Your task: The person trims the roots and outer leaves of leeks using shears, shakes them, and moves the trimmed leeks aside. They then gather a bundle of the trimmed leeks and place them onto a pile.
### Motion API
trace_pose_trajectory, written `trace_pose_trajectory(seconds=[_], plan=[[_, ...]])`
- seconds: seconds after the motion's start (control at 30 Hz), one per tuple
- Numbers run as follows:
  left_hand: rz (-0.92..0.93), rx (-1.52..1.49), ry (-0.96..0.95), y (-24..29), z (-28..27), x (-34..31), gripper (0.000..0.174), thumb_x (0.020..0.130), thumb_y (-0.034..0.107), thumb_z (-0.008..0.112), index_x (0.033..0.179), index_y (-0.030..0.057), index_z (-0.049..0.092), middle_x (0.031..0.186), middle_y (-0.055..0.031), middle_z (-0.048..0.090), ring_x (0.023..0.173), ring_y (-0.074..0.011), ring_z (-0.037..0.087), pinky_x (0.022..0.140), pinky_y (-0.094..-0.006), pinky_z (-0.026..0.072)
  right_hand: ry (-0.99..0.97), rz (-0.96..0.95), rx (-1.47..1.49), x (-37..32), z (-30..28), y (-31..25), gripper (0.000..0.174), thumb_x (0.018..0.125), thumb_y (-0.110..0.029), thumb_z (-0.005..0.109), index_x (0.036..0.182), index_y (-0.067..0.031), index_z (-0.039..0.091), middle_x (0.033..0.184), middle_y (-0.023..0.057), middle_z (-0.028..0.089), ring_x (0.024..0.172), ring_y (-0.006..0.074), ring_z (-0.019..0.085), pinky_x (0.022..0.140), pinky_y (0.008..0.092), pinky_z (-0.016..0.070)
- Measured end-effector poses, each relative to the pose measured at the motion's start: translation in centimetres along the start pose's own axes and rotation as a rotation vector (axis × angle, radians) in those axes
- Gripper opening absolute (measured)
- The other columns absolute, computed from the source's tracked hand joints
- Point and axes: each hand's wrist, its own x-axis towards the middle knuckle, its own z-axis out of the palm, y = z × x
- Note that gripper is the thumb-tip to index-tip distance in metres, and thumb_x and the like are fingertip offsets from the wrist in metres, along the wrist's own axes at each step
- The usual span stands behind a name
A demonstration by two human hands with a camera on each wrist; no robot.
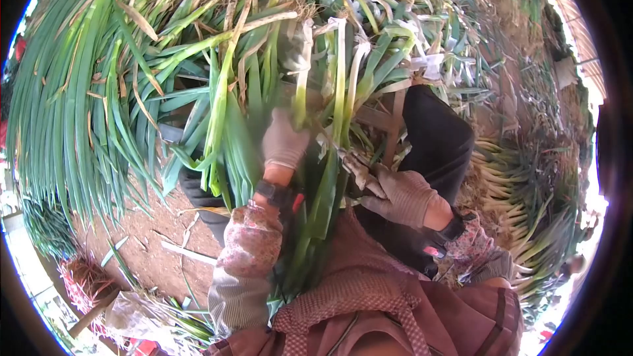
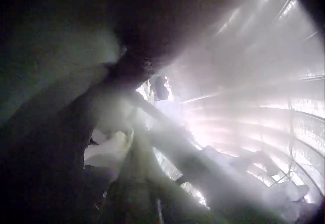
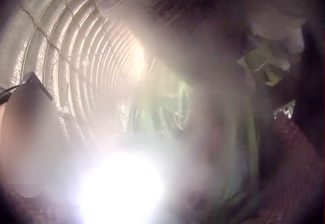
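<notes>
In the head view my gloved left hand [image 1: 285, 140] grips a green onion [image 1: 302, 86] by its stalk, white root end pointing away from me. Long green leaves [image 1: 320, 204] hang between my forearms toward my lap. My right hand [image 1: 399, 196], in a soiled glove, has its fingers reaching to the left, close to the leaves and another pale stalk [image 1: 340, 79]. Whether those fingers pinch anything I cannot tell. Both wrist views are hazy; blurred stalks [image 2: 134, 173] show in the left one and green leaves [image 3: 249, 148] in the right one.
A large heap of green onions [image 1: 72, 112] fills the left and far side. White peelings [image 1: 428, 66] lie at the far right, and more onions [image 1: 501, 191] lie in a row on the right. Bare soil [image 1: 132, 217] with scraps and a plastic bag [image 1: 142, 316] are at the lower left.
</notes>
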Motion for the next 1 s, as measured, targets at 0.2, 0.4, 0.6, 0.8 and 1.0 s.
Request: trace_pose_trajectory(seconds=[0.2,0.4,0.6,0.8,1.0], plan=[[0.178,-0.191,0.022,-1.7,1.2,0.7,0.062,0.078,0.024,0.073,0.131,0.0068,0.046,0.119,-0.0219,0.064,0.107,-0.0421,0.063,0.091,-0.0454,0.0506,-0.008,-0.026,0.0,0.1,-0.3,-0.5,0.042,0.086,-0.034,0.068,0.11,-0.003,0.051,0.082,0.0213,0.063,0.081,0.0425,0.065,0.071,0.0487,0.051],[0.166,-0.238,-0.018,-1.1,0.2,0.3,0.075,0.076,0.019,0.072,0.142,0.0078,0.039,0.127,-0.0219,0.06,0.116,-0.0409,0.059,0.097,-0.0427,0.0482,-0.004,0.075,-0.017,0.0,-0.2,-0.9,0.044,0.086,-0.035,0.066,0.109,-0.0001,0.05,0.078,0.0229,0.063,0.077,0.0436,0.065,0.069,0.0491,0.0511],[0.214,-0.315,0.001,-2.0,1.0,0.6,0.071,0.075,0.018,0.074,0.139,0.0076,0.045,0.126,-0.0211,0.061,0.116,-0.0395,0.059,0.096,-0.0421,0.0482,0.035,0.083,-0.042,1.6,-0.4,-0.8,0.045,0.087,-0.038,0.064,0.105,0.0012,0.052,0.077,0.0229,0.064,0.075,0.0441,0.065,0.069,0.0493,0.0515],[0.11,-0.402,-0.118,-1.7,0.2,0.8,0.068,0.075,0.008,0.076,0.136,-0.0027,0.049,0.125,-0.0184,0.061,0.115,-0.0264,0.06,0.101,-0.0342,0.0459,0.283,0.021,-0.233,7.8,0.6,3.8,0.047,0.088,-0.04,0.061,0.102,0.0045,0.057,0.082,0.0246,0.065,0.081,0.0435,0.065,0.076,0.0499,0.0512],[0.182,-0.361,-0.051,-1.5,0.6,0.5,0.063,0.081,0.007,0.071,0.138,-0.0042,0.047,0.117,-0.0163,0.065,0.104,-0.0241,0.063,0.094,-0.0331,0.0496,0.173,0.238,-0.215,13.5,-2.9,4.5,0.05,0.087,-0.043,0.058,0.105,0.0029,0.058,0.086,0.0257,0.067,0.088,0.0426,0.066,0.081,0.0486,0.0512]])
